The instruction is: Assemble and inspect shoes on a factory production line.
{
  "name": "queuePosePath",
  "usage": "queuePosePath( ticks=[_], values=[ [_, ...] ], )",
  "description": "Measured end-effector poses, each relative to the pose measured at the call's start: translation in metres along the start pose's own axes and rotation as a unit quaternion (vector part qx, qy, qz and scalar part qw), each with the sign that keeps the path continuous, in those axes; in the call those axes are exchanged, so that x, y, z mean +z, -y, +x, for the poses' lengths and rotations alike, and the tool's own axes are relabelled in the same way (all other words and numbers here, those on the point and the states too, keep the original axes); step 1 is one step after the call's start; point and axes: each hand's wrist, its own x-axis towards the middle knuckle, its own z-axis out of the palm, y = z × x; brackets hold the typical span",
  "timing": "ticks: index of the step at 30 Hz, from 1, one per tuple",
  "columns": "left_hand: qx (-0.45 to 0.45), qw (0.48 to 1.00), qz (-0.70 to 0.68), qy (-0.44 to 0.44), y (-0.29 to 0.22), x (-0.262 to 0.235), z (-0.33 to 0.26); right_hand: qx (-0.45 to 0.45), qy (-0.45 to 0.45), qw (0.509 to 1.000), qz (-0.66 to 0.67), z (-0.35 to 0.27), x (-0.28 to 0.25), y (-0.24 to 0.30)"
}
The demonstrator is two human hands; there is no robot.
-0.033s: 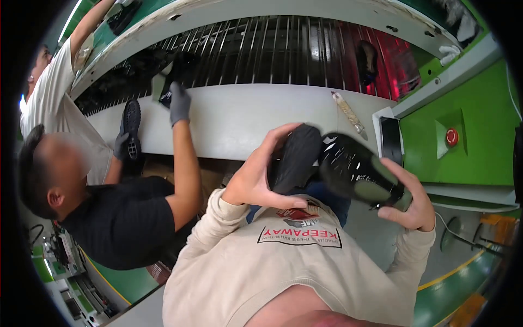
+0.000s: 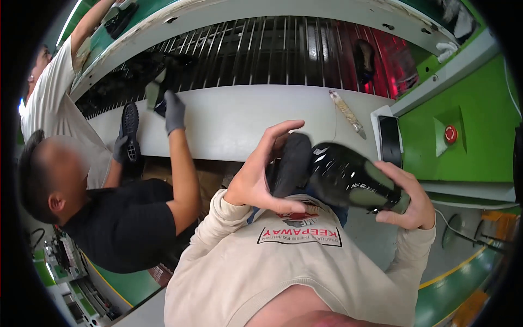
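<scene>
I hold a glossy black shoe (image 2: 348,180) in front of my chest, over my beige sweatshirt. My left hand (image 2: 259,177) grips its matte dark heel end (image 2: 291,161), fingers spread over the top and thumb underneath. My right hand (image 2: 411,204) wraps around the other end of the shoe from below. The shoe lies roughly level, tilted slightly down to the right.
A white ledge (image 2: 234,120) fronts a conveyor of metal rods (image 2: 272,49), glowing red at the right (image 2: 389,60). A co-worker in a black shirt with grey gloves (image 2: 174,111) holds a black shoe (image 2: 129,131) at left. A green panel carries a red button (image 2: 450,133).
</scene>
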Motion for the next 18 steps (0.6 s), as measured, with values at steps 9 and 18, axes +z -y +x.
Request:
queuePosePath(
  ticks=[9,18],
  values=[
    [0.317,0.742,0.365,-0.464,-0.01,-0.028,0.009,0.028,-0.251,0.967,-0.019,0.014,0.079,-0.026],
    [0.196,0.941,-0.075,-0.265,-0.002,-0.054,0.043,0.004,-0.393,0.917,0.059,0.041,0.129,-0.046]
  ],
)
